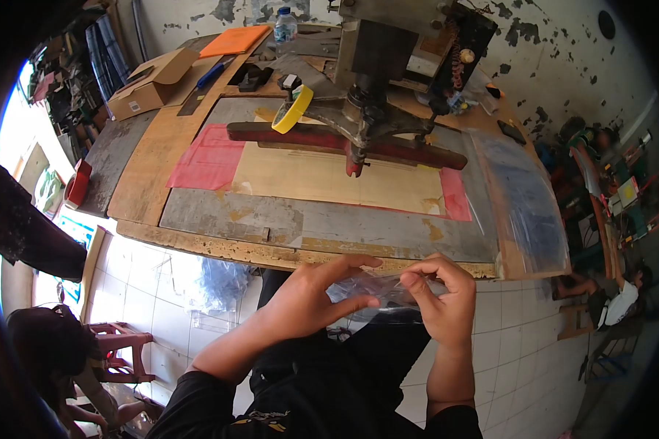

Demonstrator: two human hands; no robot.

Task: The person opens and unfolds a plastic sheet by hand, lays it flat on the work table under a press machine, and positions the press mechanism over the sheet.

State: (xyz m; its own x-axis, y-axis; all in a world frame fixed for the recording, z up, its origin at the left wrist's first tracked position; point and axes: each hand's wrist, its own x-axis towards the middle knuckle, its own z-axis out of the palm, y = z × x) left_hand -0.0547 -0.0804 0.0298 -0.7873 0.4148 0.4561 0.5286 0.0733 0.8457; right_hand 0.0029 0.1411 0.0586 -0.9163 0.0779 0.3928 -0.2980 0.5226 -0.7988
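Over my lap, just off the table's front edge, a crumpled clear plastic sheet [397, 294] spans the gap between my hands. My right hand [445, 298] is closed on it, thumb pressed against curled fingers. At the sheet's other side is my left hand [316, 294], its thumb and fingers held well apart. The machine's dark press head [359, 128] stands above the table, its long red bar [296, 136] over a cream board [307, 172] with red tape at both ends. A yellow tape roll [293, 110] hangs by the bar.
Stacked clear plastic sheets [531, 201] lie at the table's right. At the back left are a cardboard box [143, 91], a blue-handled knife [211, 74], an orange sheet [231, 42] and a water bottle [285, 29]. A person [44, 351] sits lower left, beside a red stool [124, 351].
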